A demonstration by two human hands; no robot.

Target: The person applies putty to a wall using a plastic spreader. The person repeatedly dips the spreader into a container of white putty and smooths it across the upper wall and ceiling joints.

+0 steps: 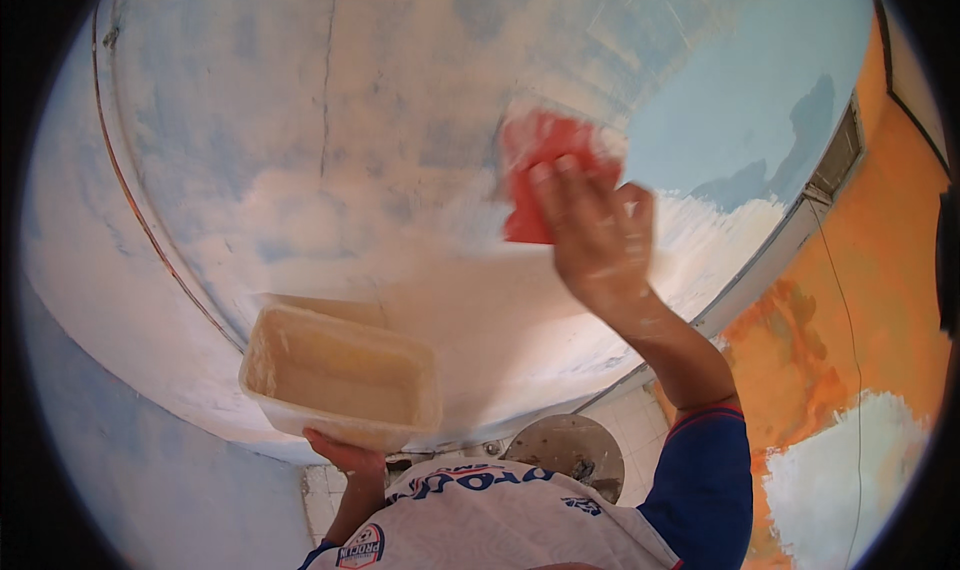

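My right hand [600,225] is closed on a red flat spreader [530,195] smeared with white paste, its fingers pressed along the back. The spreader lies against the wall [400,120], which is light blue with patchy whitish filler over much of it. White smears mark the fingers and wrist. At the lower left my left hand [345,454] supports a rectangular cream plastic tub [345,420] from underneath. Pale residue coats the inner walls of the tub; its fingers beneath are largely hidden by the tub.
A thin brown cable or pipe [140,215] runs down the wall at left. To the right, an orange wall [800,340] has a white patch and a hanging thin wire [845,290]. Below stands a round grey-brown surface [560,445] above white floor tiles [640,425].
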